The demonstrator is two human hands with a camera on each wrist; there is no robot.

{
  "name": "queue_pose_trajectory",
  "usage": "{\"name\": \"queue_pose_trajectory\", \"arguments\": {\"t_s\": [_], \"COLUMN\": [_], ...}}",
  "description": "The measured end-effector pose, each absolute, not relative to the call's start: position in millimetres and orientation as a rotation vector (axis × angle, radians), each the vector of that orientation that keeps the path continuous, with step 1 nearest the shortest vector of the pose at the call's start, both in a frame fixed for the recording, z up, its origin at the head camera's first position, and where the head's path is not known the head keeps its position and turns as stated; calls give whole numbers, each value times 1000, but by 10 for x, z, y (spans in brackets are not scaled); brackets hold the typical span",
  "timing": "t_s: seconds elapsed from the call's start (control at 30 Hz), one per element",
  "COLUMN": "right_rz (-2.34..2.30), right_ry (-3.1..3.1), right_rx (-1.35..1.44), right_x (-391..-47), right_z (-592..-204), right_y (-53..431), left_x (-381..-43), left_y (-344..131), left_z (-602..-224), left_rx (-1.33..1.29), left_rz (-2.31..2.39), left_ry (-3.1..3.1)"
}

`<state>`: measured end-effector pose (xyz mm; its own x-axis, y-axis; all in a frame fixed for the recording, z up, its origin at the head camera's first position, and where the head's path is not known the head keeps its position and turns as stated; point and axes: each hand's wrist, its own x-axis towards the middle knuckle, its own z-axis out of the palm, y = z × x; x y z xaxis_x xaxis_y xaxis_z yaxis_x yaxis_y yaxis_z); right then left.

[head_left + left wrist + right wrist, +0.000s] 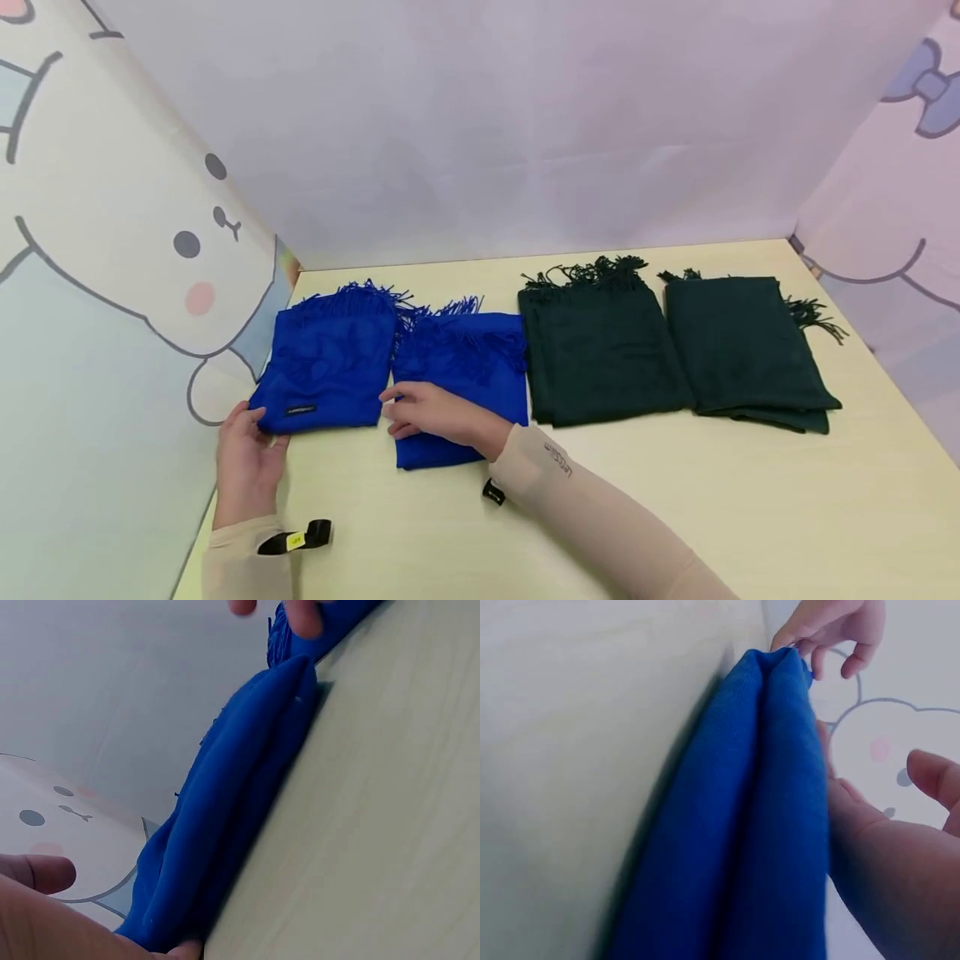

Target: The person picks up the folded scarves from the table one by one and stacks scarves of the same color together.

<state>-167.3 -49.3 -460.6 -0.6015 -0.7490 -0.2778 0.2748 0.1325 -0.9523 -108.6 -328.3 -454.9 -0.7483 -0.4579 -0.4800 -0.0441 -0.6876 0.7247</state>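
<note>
The near left corner of the left blue scarf (330,375), which is being displayed folded at the left end of the row, is being touched by the left hand (251,462); whether it is also being pinched cannot be told. Nothing is being grasped by the right hand (442,412), whose loose fingers are being held over the right blue scarf (480,367), just beside the gap between the two. A skewed fold is probably being risked there: were the corner pulled alone, the layers could be dragged apart, since the far edge is being steadied by no hand. A snag is likewise being invited by the fringe (405,321), whose strands are being crowded between the blue scarves. The neighbouring scarf could also be rucked up if it were brushed by the right forearm. All this is being supported by a pale wood-grained table (375,517), on whose right part two dark green scarves, one inner (607,358) and one outer (746,350), are being borne too. The space is being closed in by a left panel (135,333) and a right panel (885,217), both cartoon-printed, and, farthest off, by a plain whitish backdrop (487,142).
</note>
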Motion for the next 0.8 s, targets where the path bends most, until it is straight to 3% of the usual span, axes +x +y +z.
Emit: {"name": "queue_pose_trajectory", "arguments": {"t_s": [0.6,0.8], "right_rz": [-1668,-1683], "right_ry": [1355,1351], "right_rx": [-257,-256], "right_x": [-1750,-1758], "right_z": [-4665,-4683], "right_y": [-770,-760], "left_x": [-1208,-1157], "left_y": [-3121,-3081], "left_z": [-4430,-4464], "left_rx": [895,809], "left_rz": [-2461,-2592], "left_ry": [-1002,-1269]}}
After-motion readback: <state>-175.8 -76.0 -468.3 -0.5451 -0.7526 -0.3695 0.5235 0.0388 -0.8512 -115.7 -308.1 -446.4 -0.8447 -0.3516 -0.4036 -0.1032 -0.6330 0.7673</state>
